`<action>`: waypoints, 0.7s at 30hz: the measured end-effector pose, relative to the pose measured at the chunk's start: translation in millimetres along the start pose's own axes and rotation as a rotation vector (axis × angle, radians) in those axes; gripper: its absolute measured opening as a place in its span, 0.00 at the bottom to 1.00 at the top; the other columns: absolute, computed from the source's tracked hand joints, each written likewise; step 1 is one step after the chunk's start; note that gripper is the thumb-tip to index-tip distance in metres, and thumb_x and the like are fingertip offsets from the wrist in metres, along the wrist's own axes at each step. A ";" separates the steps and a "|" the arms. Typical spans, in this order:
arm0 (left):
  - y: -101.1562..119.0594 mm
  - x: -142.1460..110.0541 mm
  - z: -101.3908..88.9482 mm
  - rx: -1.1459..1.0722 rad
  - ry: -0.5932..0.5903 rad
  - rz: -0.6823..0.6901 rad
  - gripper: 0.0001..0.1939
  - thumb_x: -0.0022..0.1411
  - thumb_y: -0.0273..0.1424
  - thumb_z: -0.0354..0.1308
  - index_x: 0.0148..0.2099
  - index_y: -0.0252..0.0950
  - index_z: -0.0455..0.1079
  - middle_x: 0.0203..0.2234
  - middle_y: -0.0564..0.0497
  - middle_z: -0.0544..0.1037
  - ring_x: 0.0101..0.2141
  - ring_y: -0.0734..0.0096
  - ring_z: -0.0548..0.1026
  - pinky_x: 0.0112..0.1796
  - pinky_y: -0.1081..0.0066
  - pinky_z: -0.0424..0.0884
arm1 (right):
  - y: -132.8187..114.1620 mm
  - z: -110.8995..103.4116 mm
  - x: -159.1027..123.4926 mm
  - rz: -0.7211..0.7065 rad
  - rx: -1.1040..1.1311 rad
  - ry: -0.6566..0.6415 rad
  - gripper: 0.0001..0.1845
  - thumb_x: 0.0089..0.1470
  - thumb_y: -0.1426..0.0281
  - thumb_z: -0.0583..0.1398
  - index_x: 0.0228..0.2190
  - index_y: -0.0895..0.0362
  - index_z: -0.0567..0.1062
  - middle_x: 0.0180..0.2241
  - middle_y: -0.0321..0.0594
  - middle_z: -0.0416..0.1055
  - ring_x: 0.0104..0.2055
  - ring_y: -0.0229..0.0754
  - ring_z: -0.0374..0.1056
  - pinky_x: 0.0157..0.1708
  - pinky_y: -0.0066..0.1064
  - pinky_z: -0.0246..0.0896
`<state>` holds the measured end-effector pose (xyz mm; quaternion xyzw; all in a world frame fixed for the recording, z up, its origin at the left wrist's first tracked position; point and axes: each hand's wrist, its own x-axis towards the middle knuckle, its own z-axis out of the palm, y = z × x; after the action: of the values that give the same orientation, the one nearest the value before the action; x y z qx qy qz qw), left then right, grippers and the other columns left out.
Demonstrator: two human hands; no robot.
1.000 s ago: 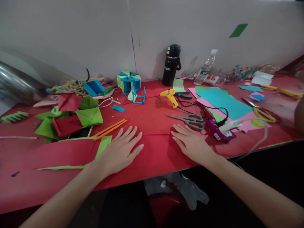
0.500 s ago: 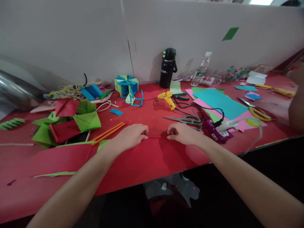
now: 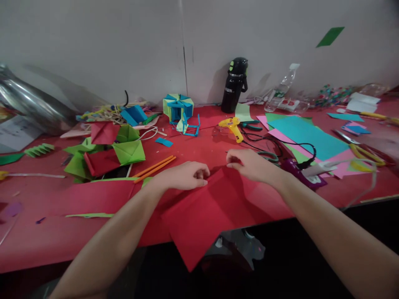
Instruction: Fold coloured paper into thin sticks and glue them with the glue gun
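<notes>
At the red-covered desk (image 3: 193, 148), the left hand's (image 3: 188, 176) fingers pinch a red paper sheet (image 3: 199, 220); the right hand's (image 3: 247, 165) fingers curl beside it.

Your curled left hand (image 3: 187, 175) hides part of the red sheet's (image 3: 199, 220) edge, and you cannot tell whether your right hand (image 3: 249, 165) pinches it too. That hand covers most of the grey scissors (image 3: 269, 156). The left edge crops your metal vessel (image 3: 37, 104); the clear bottle's (image 3: 283, 89) label is too small to read.

Left hand (image 3: 202, 176), right hand (image 3: 232, 161) apart, both curled.
</notes>
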<state>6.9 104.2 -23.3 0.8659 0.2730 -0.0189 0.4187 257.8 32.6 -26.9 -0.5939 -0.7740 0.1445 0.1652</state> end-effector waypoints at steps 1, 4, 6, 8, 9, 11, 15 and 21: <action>0.5 0.7 -0.3 -0.046 -0.021 0.016 0.10 0.59 0.35 0.58 0.43 0.37 0.72 0.31 0.52 0.77 0.29 0.70 0.73 0.30 0.72 0.65 | -1.2 -1.8 3.5 -0.038 0.001 0.018 0.04 0.61 0.72 0.59 0.33 0.54 0.74 0.33 0.38 0.77 0.35 0.42 0.71 0.40 0.34 0.61; 1.0 3.9 1.3 -0.171 -0.030 0.048 0.06 0.59 0.33 0.58 0.37 0.36 0.71 0.27 0.53 0.75 0.27 0.73 0.71 0.30 0.72 0.65 | -4.4 -3.7 10.9 -0.117 -0.064 0.187 0.07 0.62 0.69 0.58 0.40 0.54 0.76 0.42 0.42 0.78 0.47 0.48 0.71 0.53 0.43 0.58; 0.1 7.1 4.5 -0.294 0.030 0.027 0.05 0.58 0.32 0.59 0.36 0.35 0.70 0.27 0.53 0.75 0.28 0.72 0.73 0.31 0.72 0.67 | -6.4 -2.9 11.6 -0.111 -0.112 0.365 0.15 0.63 0.66 0.58 0.50 0.53 0.74 0.53 0.46 0.73 0.58 0.53 0.65 0.60 0.49 0.53; -1.3 10.8 8.2 -0.433 0.130 -0.014 0.06 0.58 0.31 0.60 0.36 0.35 0.69 0.29 0.52 0.77 0.30 0.71 0.75 0.32 0.71 0.70 | -8.6 -1.6 9.5 -0.084 -0.117 0.529 0.23 0.63 0.64 0.58 0.58 0.53 0.69 0.61 0.48 0.66 0.64 0.54 0.59 0.63 0.50 0.51; -2.1 12.6 9.8 -0.495 0.191 -0.038 0.06 0.57 0.31 0.60 0.37 0.35 0.69 0.29 0.51 0.77 0.30 0.71 0.75 0.32 0.71 0.72 | -9.4 -1.0 7.8 -0.068 -0.107 0.594 0.25 0.63 0.63 0.57 0.60 0.53 0.66 0.62 0.49 0.63 0.65 0.54 0.57 0.64 0.50 0.51; -3.7 15.6 11.8 -0.597 0.331 -0.077 0.07 0.57 0.30 0.62 0.37 0.34 0.69 0.27 0.52 0.76 0.30 0.72 0.76 0.32 0.70 0.74 | -9.4 0.6 4.2 -0.038 -0.076 0.689 0.29 0.63 0.62 0.57 0.63 0.54 0.62 0.62 0.51 0.61 0.66 0.55 0.56 0.64 0.51 0.52; -9.8 18.7 10.6 -0.744 0.574 -0.088 0.09 0.56 0.31 0.66 0.37 0.33 0.70 0.28 0.51 0.77 0.29 0.74 0.76 0.33 0.70 0.77 | 7.3 4.6 -1.7 0.035 -0.026 0.719 0.28 0.62 0.61 0.57 0.61 0.56 0.64 0.59 0.54 0.64 0.63 0.56 0.60 0.60 0.52 0.59; -22.3 19.8 1.3 -0.838 0.766 -0.009 0.10 0.53 0.31 0.69 0.35 0.33 0.73 0.30 0.49 0.80 0.30 0.72 0.78 0.32 0.72 0.77 | 59.6 -4.3 -23.2 0.300 -0.298 0.335 0.17 0.59 0.68 0.57 0.48 0.62 0.75 0.49 0.58 0.74 0.54 0.60 0.69 0.53 0.49 0.63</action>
<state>13.1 123.5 -45.3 0.5696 0.3930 0.4047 0.5978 317.1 25.4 -49.9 -0.7353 -0.6520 -0.0484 0.1786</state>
